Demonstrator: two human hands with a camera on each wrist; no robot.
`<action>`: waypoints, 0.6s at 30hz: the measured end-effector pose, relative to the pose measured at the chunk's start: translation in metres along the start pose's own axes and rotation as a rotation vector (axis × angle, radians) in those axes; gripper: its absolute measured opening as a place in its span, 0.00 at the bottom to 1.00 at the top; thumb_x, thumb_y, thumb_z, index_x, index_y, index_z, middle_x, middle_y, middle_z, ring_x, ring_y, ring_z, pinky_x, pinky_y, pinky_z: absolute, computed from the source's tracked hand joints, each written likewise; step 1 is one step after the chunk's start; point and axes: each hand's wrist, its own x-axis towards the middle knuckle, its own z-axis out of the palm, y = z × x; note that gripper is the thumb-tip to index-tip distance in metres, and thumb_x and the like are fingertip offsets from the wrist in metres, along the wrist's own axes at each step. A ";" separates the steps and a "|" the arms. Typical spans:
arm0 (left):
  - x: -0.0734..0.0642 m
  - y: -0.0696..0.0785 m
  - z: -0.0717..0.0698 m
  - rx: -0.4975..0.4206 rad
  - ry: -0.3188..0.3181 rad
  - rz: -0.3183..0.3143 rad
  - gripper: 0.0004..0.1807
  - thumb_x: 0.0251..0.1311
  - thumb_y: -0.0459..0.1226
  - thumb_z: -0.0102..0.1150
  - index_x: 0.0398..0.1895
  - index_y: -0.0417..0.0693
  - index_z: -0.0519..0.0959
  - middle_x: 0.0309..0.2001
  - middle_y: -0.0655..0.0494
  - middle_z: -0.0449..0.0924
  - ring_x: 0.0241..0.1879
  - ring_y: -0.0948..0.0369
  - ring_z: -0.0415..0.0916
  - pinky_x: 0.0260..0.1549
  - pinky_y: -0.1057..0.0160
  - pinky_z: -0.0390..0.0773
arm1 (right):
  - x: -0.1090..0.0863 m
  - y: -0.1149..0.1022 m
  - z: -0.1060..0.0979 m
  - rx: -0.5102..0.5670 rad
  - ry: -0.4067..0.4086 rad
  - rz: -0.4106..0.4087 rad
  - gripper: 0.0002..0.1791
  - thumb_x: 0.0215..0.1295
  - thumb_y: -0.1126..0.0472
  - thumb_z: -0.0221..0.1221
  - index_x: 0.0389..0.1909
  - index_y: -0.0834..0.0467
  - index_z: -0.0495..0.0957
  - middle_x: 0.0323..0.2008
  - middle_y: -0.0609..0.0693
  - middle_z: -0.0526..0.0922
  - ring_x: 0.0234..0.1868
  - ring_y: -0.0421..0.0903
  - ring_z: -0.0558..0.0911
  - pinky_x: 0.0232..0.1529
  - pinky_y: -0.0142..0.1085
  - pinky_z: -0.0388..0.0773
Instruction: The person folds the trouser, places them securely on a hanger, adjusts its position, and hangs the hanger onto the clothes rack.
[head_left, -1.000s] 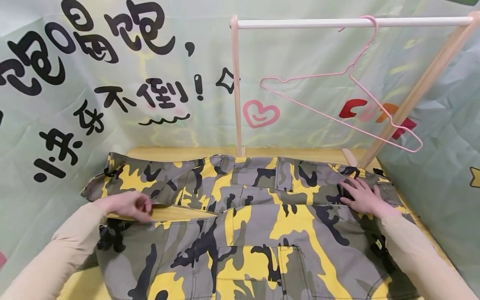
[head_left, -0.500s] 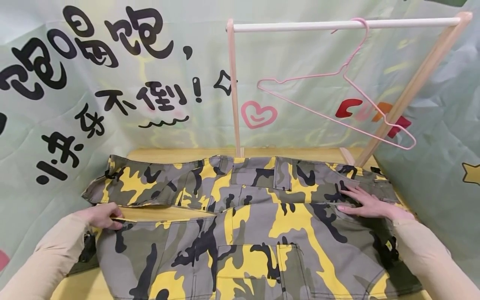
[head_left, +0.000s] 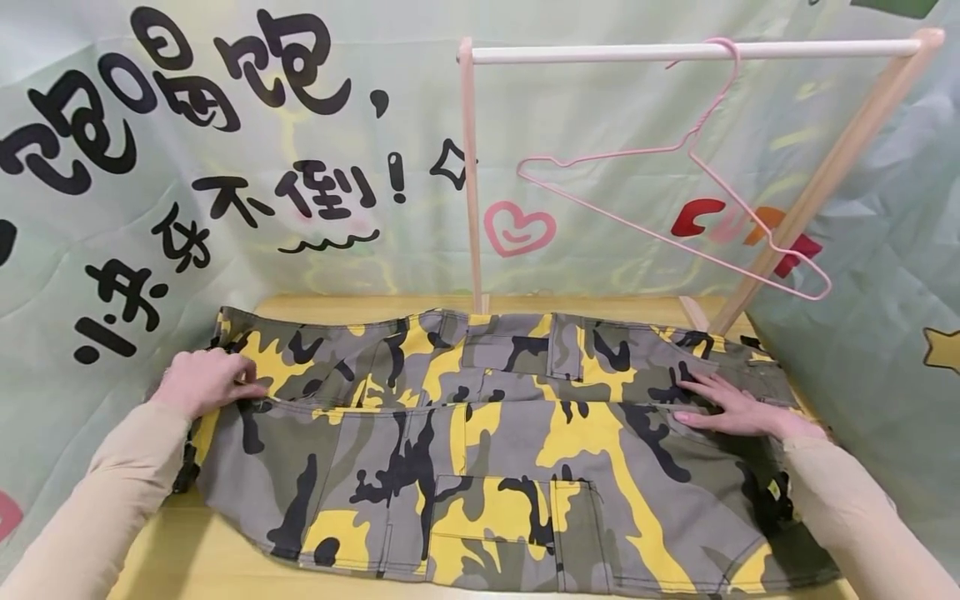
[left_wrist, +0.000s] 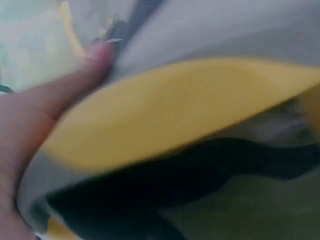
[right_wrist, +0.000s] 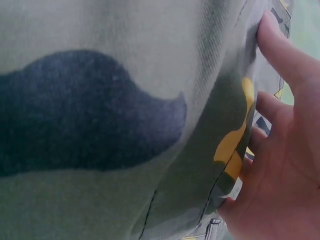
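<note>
A camouflage garment in grey, yellow and black lies spread across the table in the head view. Its near layer overlaps the far layer, and both carry stitched rectangular pockets or patches. At the left, my left hand pinches the top edge of the near layer against the far one. In the left wrist view, the cloth hangs in a blurred fold beside that hand. My right hand rests on the right side of the garment, fingers spread. The right wrist view shows its fingers along the cloth's edge.
Behind the garment stands a clothes rack with a white rail and wooden posts. A pink wire hanger hangs from the rail. Printed fabric walls close in the wooden table at the back and sides.
My left hand has taken the near layer's left edge and moved it up and away, covering the bare table between the layers. My right hand has shifted slightly and stays on the cloth.
</note>
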 end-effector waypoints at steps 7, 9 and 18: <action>-0.012 -0.003 0.016 -0.094 0.177 -0.005 0.31 0.63 0.55 0.64 0.59 0.42 0.77 0.50 0.41 0.83 0.52 0.38 0.76 0.51 0.34 0.69 | 0.000 -0.004 0.001 -0.027 0.010 -0.001 0.47 0.65 0.40 0.62 0.72 0.69 0.60 0.73 0.79 0.47 0.72 0.83 0.43 0.61 0.82 0.40; -0.012 0.004 0.019 -0.095 0.160 0.022 0.32 0.63 0.55 0.64 0.61 0.42 0.76 0.55 0.37 0.81 0.55 0.35 0.74 0.54 0.32 0.69 | 0.001 -0.004 0.000 -0.070 0.029 -0.009 0.46 0.65 0.40 0.62 0.71 0.69 0.62 0.73 0.79 0.50 0.71 0.83 0.46 0.60 0.81 0.45; 0.010 0.072 0.045 -0.222 -0.050 0.128 0.46 0.57 0.67 0.60 0.75 0.56 0.64 0.74 0.37 0.61 0.72 0.33 0.56 0.67 0.23 0.49 | -0.010 -0.008 -0.009 -0.211 0.197 -0.003 0.43 0.68 0.39 0.58 0.69 0.68 0.66 0.71 0.78 0.57 0.70 0.80 0.55 0.61 0.78 0.54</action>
